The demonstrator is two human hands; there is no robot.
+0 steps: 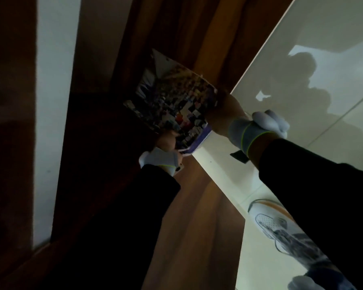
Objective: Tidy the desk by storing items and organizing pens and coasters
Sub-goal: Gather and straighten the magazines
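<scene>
Black sleeves (pixel 306 176), grey wrist wraps (pixel 242 132) w/ lime trim, white sneaker (pixel 266 221)

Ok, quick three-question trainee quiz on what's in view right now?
1. True or false: the left hand and the right hand both grip the book.
2. What lies on the pale floor at lower right? A) a white shoe B) a mug C) a pen
3. Which of the hands holds the book's lower corner, nearest the camera?

Key: 1 true; 2 A; 3 the left hand.
</scene>
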